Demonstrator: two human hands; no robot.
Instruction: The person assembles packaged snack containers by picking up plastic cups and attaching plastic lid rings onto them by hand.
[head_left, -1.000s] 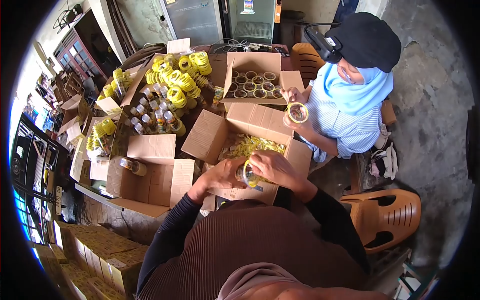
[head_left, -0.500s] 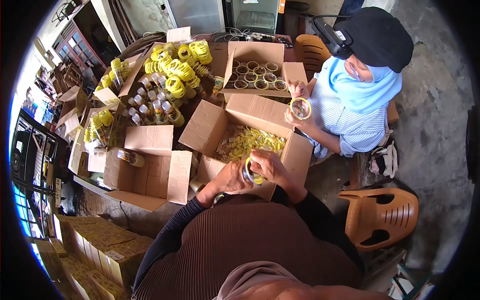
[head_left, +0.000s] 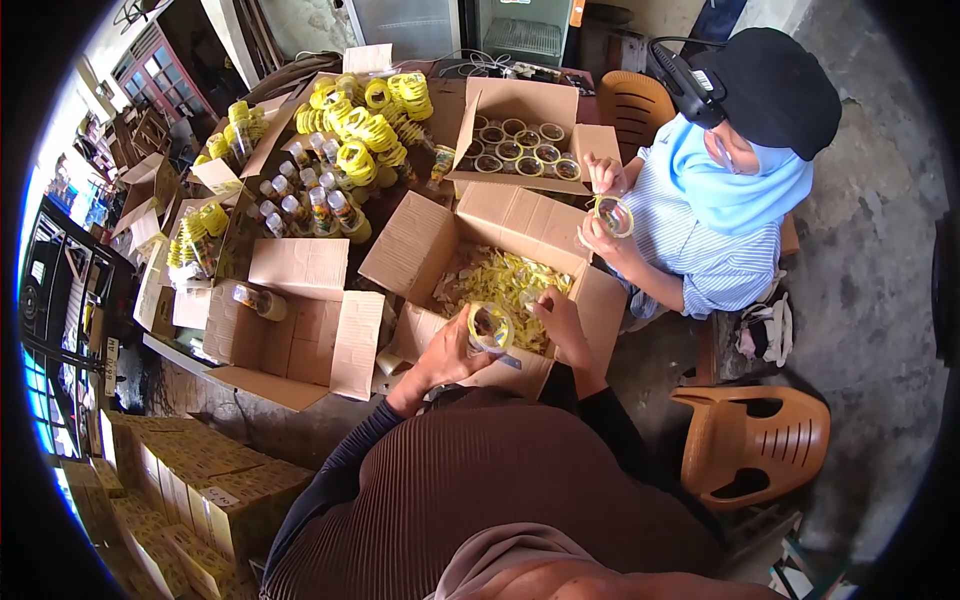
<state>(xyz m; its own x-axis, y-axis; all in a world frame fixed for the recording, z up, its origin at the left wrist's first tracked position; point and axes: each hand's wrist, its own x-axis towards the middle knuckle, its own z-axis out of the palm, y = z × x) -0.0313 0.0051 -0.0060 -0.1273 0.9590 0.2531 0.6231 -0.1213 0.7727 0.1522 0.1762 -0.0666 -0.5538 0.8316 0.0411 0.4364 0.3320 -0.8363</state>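
Note:
My left hand (head_left: 443, 354) is closed around a clear round plastic jar (head_left: 491, 327) with a yellow band round its rim, its round end turned up toward me. To the right of the jar, my right hand (head_left: 560, 322) is apart from it, with thumb and fingers pinched together; what they hold, if anything, is too small to make out. Both hands are over the near side of an open cardboard box (head_left: 410, 262). Inside that box lies a loose heap of yellow and clear plastic scraps (head_left: 505, 283).
A co-worker (head_left: 715, 215) at the right holds a similar jar (head_left: 613, 216). Behind stands a box of jars (head_left: 520, 92). Small bottles (head_left: 320, 208) and yellow ring stacks (head_left: 365, 130) cover the table's left. A box with one bottle (head_left: 262, 302) is at left; an orange chair (head_left: 755, 445) right.
My hands have come apart: the left moved slightly up with the jar and tilted it toward me, the right moved away to the right. The co-worker's jar has shifted slightly right.

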